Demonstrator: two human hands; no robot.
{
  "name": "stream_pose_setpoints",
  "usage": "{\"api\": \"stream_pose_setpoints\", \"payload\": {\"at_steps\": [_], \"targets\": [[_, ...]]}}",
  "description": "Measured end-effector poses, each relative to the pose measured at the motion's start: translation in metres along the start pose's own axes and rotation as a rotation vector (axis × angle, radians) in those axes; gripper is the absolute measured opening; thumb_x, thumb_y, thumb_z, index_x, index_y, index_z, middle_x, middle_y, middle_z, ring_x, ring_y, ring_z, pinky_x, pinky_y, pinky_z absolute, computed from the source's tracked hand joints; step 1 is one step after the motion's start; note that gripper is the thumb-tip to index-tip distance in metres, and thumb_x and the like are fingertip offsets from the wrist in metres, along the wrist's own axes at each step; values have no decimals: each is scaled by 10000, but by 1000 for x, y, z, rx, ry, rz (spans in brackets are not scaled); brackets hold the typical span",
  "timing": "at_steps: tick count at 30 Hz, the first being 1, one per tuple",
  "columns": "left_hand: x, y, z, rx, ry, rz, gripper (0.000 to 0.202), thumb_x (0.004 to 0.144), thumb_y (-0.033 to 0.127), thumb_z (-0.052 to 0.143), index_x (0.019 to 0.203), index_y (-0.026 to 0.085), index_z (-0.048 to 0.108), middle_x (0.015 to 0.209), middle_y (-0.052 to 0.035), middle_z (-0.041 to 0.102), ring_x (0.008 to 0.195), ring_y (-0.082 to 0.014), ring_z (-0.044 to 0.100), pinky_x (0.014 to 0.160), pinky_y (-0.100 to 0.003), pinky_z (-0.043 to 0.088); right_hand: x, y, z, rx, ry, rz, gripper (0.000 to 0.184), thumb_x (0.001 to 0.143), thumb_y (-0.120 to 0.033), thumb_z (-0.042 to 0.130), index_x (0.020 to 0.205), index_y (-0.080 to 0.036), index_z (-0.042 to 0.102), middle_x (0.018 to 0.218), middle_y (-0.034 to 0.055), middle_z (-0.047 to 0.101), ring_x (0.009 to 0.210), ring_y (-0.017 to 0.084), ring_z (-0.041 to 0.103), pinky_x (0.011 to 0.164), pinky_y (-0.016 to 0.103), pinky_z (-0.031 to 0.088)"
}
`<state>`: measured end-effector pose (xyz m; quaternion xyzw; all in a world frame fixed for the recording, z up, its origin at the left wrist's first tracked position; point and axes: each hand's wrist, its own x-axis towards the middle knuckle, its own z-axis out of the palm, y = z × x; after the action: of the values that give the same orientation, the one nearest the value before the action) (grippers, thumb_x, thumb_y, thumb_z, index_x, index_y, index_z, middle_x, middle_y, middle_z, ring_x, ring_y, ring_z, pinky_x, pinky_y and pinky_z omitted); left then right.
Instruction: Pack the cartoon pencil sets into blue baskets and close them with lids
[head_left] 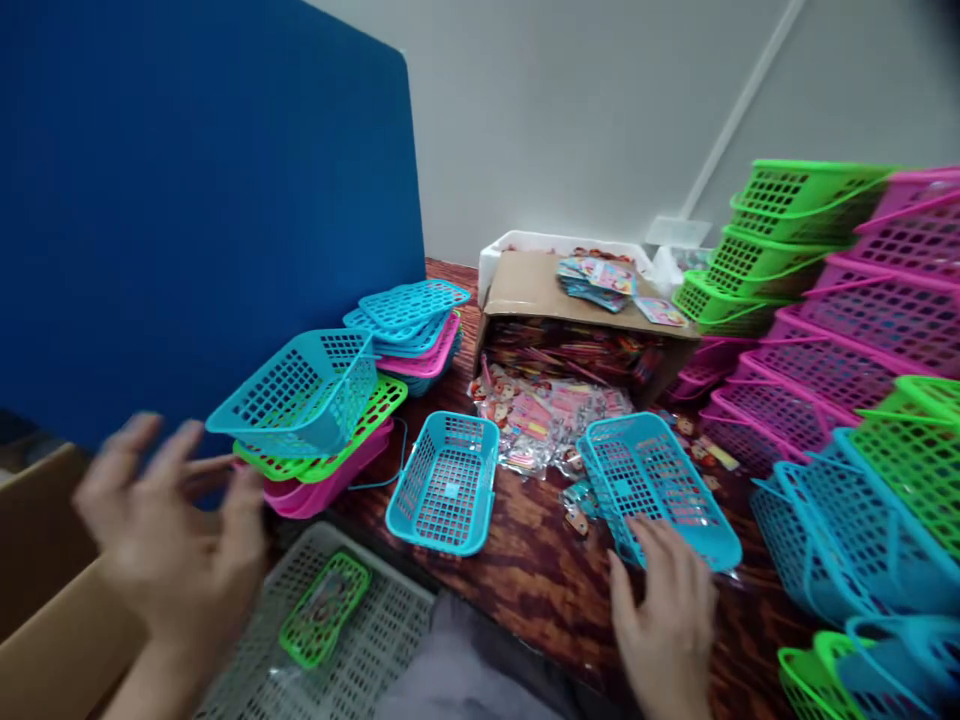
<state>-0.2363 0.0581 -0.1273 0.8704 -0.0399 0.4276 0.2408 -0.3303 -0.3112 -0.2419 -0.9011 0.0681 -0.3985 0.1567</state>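
Observation:
My left hand, smeared by motion, is raised with its fingers apart. It is nearest to a blue plastic basket that sits tilted on a green and pink stack. My right hand has its thumb spread from its fingers, at the near left rim of another blue basket. Whether the fingertips touch that rim, I cannot tell. Between the hands stands a third blue basket, upright on the table, its handle lowered to the left.
A cardboard box of small packets stands behind a pile of bagged trinkets. Stacked pink baskets and green baskets crowd the right. Below lies a grey crate holding a small green basket. A blue partition borders the left.

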Motion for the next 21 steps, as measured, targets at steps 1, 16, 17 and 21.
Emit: {"api": "stream_pose_setpoints", "payload": {"at_steps": [1, 16, 17, 21], "targets": [[-15, 8, 10, -24, -46, 94, 526, 916, 273, 570, 1416, 308, 411, 1435, -80, 436, 1308, -330, 452, 1041, -534, 463, -1, 13, -1, -110, 0, -20, 418, 928, -342, 520, 1286, -128, 547, 1225, 219, 605, 1207, 374, 494, 977, 569, 381], [-76, -11, 92, -137, -812, 631, 467, 851, -16, 375, 1176, 213, 620, 924, -33, 660, 878, -187, 639, 1131, -572, 324, -27, 20, -59, -157, -196, -294, 136, 910, -186, 535, 1013, -174, 622, 808, 53, 706, 719, 202, 623, 800, 374, 390], [-74, -18, 95, -134, -802, 624, 449, 868, -2, 373, 1176, 212, 620, 936, -38, 664, 886, -190, 637, 1128, -570, 324, -33, 13, -60, -103, -234, -324, 157, 905, -159, 530, 1030, -181, 622, 790, 36, 700, 706, 186, 620, 795, 359, 385], [-69, -38, 113, -130, -740, 606, 382, 901, 53, 391, 1148, 221, 630, 973, -49, 681, 918, -207, 622, 1131, -581, 298, -49, -27, -37, 31, -325, -294, 224, 902, -93, 454, 1012, -194, 621, 693, 15, 639, 658, 181, 573, 755, 346, 368]]}}
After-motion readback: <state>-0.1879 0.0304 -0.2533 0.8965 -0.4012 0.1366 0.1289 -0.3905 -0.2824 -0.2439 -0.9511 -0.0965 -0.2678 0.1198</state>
